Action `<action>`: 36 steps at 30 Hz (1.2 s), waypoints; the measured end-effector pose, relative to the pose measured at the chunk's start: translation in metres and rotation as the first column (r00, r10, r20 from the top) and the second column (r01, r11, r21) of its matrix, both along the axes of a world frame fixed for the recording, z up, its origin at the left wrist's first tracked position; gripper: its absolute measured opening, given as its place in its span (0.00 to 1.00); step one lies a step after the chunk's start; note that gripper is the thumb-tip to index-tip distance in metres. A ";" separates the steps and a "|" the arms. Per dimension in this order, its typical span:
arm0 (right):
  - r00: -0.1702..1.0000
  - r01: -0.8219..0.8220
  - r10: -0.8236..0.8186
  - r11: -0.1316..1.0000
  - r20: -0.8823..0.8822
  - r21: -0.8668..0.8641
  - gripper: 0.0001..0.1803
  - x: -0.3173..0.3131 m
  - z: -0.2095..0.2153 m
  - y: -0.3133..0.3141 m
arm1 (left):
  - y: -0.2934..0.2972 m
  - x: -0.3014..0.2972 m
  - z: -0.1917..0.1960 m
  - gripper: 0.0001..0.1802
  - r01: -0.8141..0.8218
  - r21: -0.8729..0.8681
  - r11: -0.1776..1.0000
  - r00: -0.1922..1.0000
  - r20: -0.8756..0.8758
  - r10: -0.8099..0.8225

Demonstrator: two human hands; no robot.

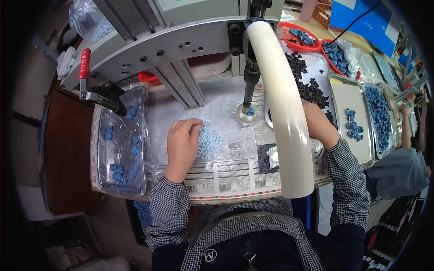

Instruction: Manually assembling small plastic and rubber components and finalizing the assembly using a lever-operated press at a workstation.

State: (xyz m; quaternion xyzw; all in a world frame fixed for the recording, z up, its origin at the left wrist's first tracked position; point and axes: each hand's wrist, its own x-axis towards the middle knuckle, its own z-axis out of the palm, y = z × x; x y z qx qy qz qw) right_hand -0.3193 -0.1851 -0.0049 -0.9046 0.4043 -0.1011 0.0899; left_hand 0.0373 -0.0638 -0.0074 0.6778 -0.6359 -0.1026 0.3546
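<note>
My left hand (182, 147) rests at the left edge of a spread of light-blue rings (209, 143) on the metal work surface (169, 106). Its thumb and index finger are drawn close together at the upper rings; whether a ring is between them is too small to see. My right hand (318, 123) reaches beside a heap of small black parts (313, 93). A curved cream-white tube (285, 99) hides its fingers. Between my hands, a dark vertical spindle (251, 79) points down at a round metal base (247, 118), with a blue piece (251, 111) at its tip.
At left lies a plastic-lined tray (122, 174) with clusters of blue fittings (118, 175). A red-handled lever (84, 64) sticks up from the metal frame (181, 43). To the right are a tray with a few fittings (355, 124), a fuller tray (379, 117) and red baskets (300, 43).
</note>
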 end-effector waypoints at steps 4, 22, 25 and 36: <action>0.955 0.040 -0.075 0.991 0.286 0.126 0.13 -0.010 0.012 0.002 | -0.018 -0.003 -0.009 0.05 0.142 -0.064 0.988 0.979 0.155 -0.131; 0.412 -0.106 -0.710 0.584 0.570 0.805 0.13 -0.019 0.019 0.040 | -0.040 -0.004 -0.010 0.09 0.326 0.024 0.945 0.878 0.364 -0.312; 0.433 -0.024 -0.664 0.668 0.610 0.744 0.12 -0.029 0.011 0.047 | -0.044 -0.007 -0.009 0.09 0.309 -0.058 0.949 0.879 0.399 -0.261; 0.590 0.191 -0.456 0.881 0.666 0.433 0.11 -0.026 0.006 0.075 | -0.041 -0.006 -0.004 0.07 0.281 0.057 0.958 0.936 0.207 -0.286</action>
